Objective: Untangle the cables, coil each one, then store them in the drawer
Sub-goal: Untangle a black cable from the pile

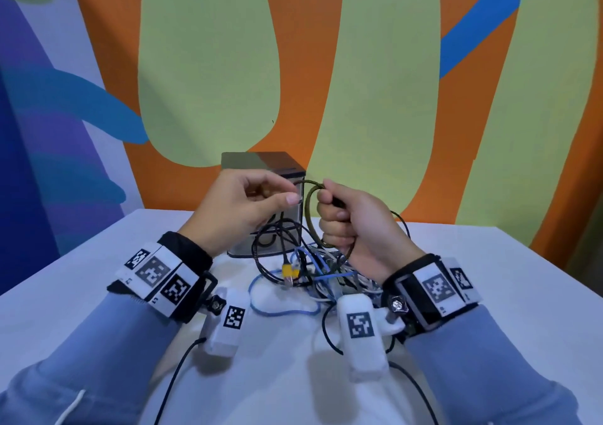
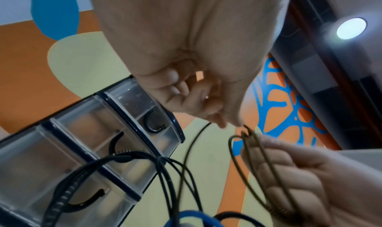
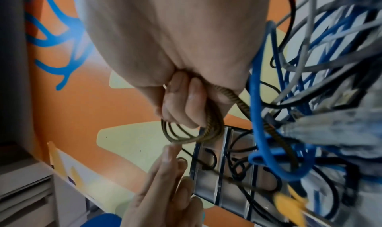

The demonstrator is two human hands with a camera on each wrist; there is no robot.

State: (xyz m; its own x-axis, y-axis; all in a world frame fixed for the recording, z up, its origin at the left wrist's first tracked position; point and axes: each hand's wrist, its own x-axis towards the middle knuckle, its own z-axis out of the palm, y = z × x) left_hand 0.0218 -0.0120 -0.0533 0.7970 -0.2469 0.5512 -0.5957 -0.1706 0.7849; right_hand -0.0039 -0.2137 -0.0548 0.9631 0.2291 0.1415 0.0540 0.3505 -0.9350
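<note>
No lettering reads anywhere, only black-and-white square tags on the two wristbands. The left hand [image 1: 241, 206] pinches a thin strand of the braided cable [image 1: 310, 209] between thumb and forefinger. Behind stands one clear drawer unit [image 1: 264, 176] with three drawers, all closed. The right hand [image 1: 355, 225] fists round that cable's several loops, above the tangle of cables [image 1: 313, 274] on the white table [image 1: 489, 278].

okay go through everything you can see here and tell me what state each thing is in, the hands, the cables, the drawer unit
Left hand: pinching the braided cable's free end.
Right hand: fist closed round the coil.
Braided cable: partly coiled, held above the table.
Cable pile: still tangled on the table.
Blue cable: loose, uncoiled, in the pile.
Drawer unit: upright behind the hands, drawers shut.
</note>
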